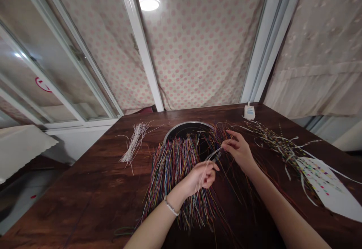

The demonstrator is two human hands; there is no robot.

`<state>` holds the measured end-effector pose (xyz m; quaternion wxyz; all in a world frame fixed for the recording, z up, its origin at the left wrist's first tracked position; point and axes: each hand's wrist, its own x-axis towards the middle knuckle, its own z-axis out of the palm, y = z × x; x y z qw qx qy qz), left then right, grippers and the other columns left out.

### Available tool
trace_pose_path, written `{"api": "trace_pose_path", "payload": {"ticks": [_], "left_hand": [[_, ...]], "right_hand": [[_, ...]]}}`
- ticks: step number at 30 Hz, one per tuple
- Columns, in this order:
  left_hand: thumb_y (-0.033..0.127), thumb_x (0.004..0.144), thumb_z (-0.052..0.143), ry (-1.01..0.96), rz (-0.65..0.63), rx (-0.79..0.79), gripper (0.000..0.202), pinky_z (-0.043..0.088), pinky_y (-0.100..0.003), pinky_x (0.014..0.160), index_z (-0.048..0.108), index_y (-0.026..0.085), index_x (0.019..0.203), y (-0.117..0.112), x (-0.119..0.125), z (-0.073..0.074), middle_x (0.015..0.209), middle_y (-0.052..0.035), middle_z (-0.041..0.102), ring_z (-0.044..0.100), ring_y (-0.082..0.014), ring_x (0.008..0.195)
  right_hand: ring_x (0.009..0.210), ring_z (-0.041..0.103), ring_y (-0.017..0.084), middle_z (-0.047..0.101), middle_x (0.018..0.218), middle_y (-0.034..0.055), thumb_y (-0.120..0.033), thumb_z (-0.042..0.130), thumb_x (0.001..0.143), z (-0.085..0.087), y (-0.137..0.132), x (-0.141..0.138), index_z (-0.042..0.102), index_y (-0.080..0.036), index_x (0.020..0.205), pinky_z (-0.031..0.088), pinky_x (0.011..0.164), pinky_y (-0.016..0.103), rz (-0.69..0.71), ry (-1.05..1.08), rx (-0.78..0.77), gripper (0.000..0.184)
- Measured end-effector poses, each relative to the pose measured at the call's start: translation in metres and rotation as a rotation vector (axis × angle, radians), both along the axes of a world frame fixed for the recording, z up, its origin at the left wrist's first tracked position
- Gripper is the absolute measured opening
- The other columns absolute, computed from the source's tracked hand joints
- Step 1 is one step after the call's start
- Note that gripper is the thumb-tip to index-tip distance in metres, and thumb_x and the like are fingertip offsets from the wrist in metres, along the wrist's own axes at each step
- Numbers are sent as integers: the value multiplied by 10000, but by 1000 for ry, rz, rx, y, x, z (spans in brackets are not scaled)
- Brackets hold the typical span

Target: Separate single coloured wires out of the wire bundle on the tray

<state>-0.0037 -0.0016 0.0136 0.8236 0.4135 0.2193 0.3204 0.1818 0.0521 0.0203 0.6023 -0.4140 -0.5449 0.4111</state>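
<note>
My left hand, with a beaded bracelet on its wrist, is closed around thin white strands. Their tails hang below its fingers. To the upper right, my right hand pinches the other end of these strands between thumb and fingertips. A thick fringe of multicoloured strands spreads under and left of my left hand. Behind it shows the curved rim of a round dark object, mostly covered by the fringe. More loose coloured strands lie behind and beneath my right hand.
A bundle of white strands lies on the dark wooden table at the left. On the right are speckled strands tied with white ribbon and a white sheet with coloured dots. A small white box stands at the back.
</note>
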Motion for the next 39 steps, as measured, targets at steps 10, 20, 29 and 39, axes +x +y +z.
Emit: {"api": "trace_pose_path", "payload": {"ticks": [10, 20, 29, 39], "left_hand": [[539, 839, 367, 31, -96, -70, 450, 81, -190, 375, 540, 130, 916, 2, -4, 2, 488, 59, 323, 191, -33, 359], [504, 814, 465, 34, -22, -22, 386, 63, -202, 377, 461, 142, 680, 6, -7, 4, 482, 89, 198, 115, -30, 375], [610, 726, 483, 451, 320, 369, 479, 108, -216, 410, 396, 166, 567, 21, -5, 30, 437, 84, 272, 191, -41, 393], [538, 755, 494, 521, 480, 460, 426, 95, -212, 420, 406, 165, 568, 38, -54, 68, 472, 75, 262, 162, -52, 415]], "right_hand": [[632, 580, 145, 635, 715, -10, -248, 665, 651, 1, -1, 0, 358, -225, 1220, 446, 631, 283, 21, -92, 20, 647], [612, 580, 156, 627, 666, -14, -243, 707, 611, 7, 2, 11, 411, -217, 1164, 435, 615, 290, -41, -70, 23, 628], [529, 530, 116, 565, 564, -45, -277, 749, 553, 23, -5, 40, 509, -198, 958, 433, 553, 259, 67, 112, -81, 478], [544, 532, 114, 565, 573, -44, -286, 760, 559, 28, -12, 37, 531, -212, 835, 433, 573, 253, 169, 149, -54, 367]]}}
